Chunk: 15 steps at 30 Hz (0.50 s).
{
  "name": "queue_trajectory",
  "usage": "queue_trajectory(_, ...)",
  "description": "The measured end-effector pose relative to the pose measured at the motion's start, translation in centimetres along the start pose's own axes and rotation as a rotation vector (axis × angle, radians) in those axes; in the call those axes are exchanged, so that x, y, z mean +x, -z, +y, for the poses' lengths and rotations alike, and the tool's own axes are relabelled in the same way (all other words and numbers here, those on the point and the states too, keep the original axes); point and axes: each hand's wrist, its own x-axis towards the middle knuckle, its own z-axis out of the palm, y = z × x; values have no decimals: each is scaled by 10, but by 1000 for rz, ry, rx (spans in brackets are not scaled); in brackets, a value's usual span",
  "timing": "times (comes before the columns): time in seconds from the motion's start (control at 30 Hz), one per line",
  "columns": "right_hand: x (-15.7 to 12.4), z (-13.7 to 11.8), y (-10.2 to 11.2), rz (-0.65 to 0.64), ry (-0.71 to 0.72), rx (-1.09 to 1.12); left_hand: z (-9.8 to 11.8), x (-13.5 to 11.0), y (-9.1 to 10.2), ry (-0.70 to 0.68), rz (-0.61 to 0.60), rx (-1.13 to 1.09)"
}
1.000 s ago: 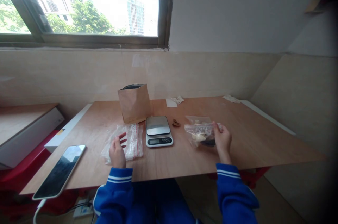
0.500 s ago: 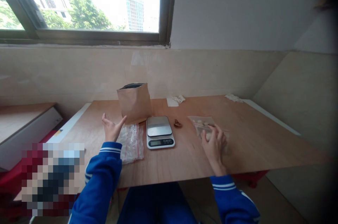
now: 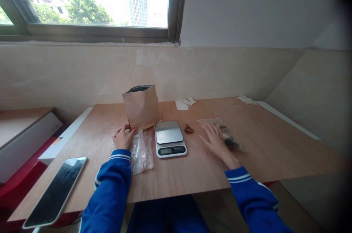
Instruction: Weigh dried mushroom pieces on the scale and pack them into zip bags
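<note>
My right hand (image 3: 215, 139) lies flat with fingers spread on a clear zip bag of pale and dark food pieces (image 3: 229, 139) on the wooden table (image 3: 261, 141). My left hand (image 3: 123, 138) rests at the far end of a stack of empty clear zip bags with red strips (image 3: 141, 150), its fingers curled at their edge just below the brown paper bag (image 3: 142, 106). That paper bag stands upright and open. Between my hands sits a small digital scale (image 3: 169, 139) with a bare steel platform.
A small brown nut-like piece (image 3: 188, 129) lies right of the scale. Crumpled white tissues (image 3: 184, 103) and another white scrap (image 3: 246, 99) sit near the wall. A tablet with a dark screen (image 3: 55, 191) lies at the table's front left corner.
My right hand has laid the filled bag down and now presses flat on it. My left hand rose off the empty bags, then came down at their far end by the paper bag.
</note>
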Motion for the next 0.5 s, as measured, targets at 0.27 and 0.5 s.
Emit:
queue_trajectory(0.27, 46, -49, -24, -106, 2, 362, -9, -7, 0, -91, -12, -40)
queue_trajectory(0.5, 59, -90, -16, -15, 53, 715, -14, -6, -7, -112, -15, -310)
